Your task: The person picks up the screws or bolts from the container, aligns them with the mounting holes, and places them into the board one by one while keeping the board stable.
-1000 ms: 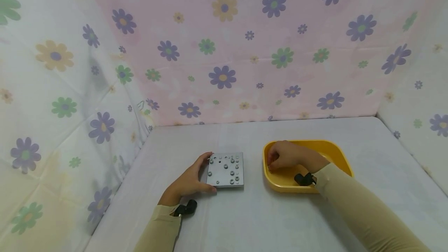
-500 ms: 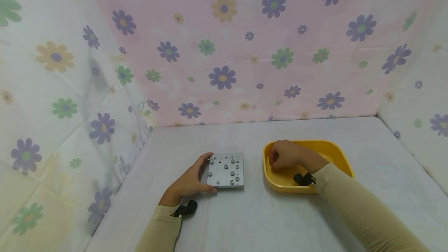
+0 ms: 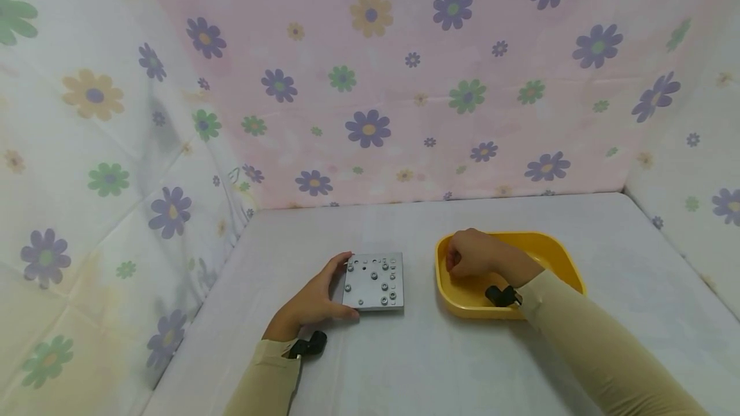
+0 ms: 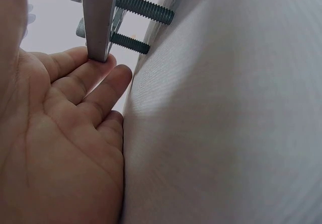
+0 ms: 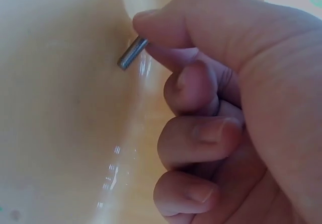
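Note:
In the head view a square silver metal plate (image 3: 363, 281) lies left of the middle of the table, with several socket-head screws (image 3: 374, 276) in it. My left hand (image 3: 309, 303) holds its left side, thumb at the near edge and fingers at the far corner. Threaded screw shanks (image 4: 146, 8) stick out below the plate in the left wrist view. My right hand (image 3: 476, 254) is inside the yellow tray (image 3: 480, 312). Between thumb and index finger it pinches a small screw (image 5: 133, 54), whose threaded end shows; its head is hidden. The other fingers are curled.
The table (image 3: 399, 364) has a white cover. Flowered cloth (image 3: 399, 69) hangs at the back and on both sides. A small black camera is worn on each wrist. The tray's walls stand around my right hand.
My right hand has turned slightly inside the tray, and its fingertips show less in the head view. The left hand and the plate stay where they were.

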Motion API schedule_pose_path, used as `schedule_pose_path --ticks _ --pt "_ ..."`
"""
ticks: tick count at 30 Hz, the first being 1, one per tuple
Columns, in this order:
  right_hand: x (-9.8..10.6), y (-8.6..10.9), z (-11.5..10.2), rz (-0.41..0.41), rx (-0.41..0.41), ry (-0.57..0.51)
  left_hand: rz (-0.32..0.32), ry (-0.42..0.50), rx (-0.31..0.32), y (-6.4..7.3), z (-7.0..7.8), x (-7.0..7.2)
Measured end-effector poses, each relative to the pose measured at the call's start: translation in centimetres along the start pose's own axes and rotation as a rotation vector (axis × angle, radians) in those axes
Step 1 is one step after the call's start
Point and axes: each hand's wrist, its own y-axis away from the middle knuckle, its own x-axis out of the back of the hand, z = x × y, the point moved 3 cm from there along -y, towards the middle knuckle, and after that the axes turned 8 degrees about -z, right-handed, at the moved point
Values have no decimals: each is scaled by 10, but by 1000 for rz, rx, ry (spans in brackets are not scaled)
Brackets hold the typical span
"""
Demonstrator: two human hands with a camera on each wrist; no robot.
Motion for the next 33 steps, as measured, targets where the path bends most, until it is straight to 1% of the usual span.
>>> schedule_pose_path --ticks 5,10,17,20,27,33 --pt "3 3 -3 16 -5 12 -1 -5 4 1 0 0" --pt "9 7 -6 75 29 21 -3 -13 8 1 -1 0" --pt "16 17 -14 161 98 -32 -5 -10 3 1 0 1" --pt "18 20 -18 190 109 -58 -5 -16 -9 1 0 0" --pt "15 23 -27 207 108 -109 -6 -18 -14 1 -3 0" --pt "13 25 -38 230 102 -141 -9 -12 -39 0 -6 0"
